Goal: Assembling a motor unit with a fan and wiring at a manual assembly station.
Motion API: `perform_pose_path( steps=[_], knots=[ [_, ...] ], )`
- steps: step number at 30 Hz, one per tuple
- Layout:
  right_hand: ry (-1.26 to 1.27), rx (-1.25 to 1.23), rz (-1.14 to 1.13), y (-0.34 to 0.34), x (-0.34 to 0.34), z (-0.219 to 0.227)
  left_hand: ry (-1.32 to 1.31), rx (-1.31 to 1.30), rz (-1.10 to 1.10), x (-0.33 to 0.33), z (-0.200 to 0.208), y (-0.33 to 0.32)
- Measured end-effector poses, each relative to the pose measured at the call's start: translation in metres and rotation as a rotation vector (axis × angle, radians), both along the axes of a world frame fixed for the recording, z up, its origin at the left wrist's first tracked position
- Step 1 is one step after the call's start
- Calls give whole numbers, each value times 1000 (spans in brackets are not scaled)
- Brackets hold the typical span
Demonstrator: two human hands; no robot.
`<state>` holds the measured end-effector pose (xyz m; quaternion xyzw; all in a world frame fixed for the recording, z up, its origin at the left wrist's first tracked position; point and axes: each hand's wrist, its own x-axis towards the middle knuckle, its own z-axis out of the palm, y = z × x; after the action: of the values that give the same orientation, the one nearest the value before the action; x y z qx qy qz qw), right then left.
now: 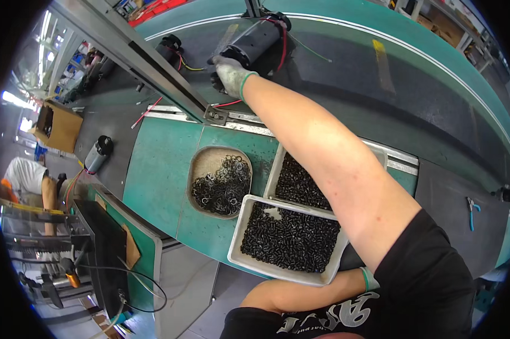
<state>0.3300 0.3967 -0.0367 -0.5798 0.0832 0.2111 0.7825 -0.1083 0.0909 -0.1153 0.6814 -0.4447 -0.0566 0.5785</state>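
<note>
My right hand (231, 77), in a grey-white glove with a green cuff, reaches far across the bench. Its fingers close round the near end of a black cylindrical motor (260, 43) with red and green wires, which lies on the dark conveyor belt. My left forearm crosses low in front of my body. Of my left hand (370, 279), only the glove's cuff edge shows; my right arm and sleeve hide the fingers. Between my arms sit two white bins (236, 248) (273, 179) full of small black cylindrical parts, beside a tan tray (192, 169) of black rings.
A metal frame post (136, 53) rises just left of my right hand. More motors (99, 153) (169, 46) lie to the left, near a cardboard box (63, 127). Blue-handled pliers (472, 214) rest at the right. Another person's arm (49, 198) shows at the far left.
</note>
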Motion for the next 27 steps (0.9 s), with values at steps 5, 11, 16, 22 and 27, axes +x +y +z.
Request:
perform_pose_path(
  steps=[5, 11, 16, 22, 27],
  knots=[
    [-321, -586, -52, -15, 17, -11, 93, -102, -88, 2, 5, -5],
    [-526, -1351, 199, -96, -35, 43, 141, -239, -127, 4, 3, 4],
    [-981, -2031, 522, -257, -53, 101, -372, 293, 11, 9, 54, 30],
    [-962, -2098, 728, -361, -193, 170, -492, 53, 244, -3, 31, 16],
    [-791, -2317, 734, -432, -304, 188, -489, 432, 101, 11, 36, 19]
  ],
)
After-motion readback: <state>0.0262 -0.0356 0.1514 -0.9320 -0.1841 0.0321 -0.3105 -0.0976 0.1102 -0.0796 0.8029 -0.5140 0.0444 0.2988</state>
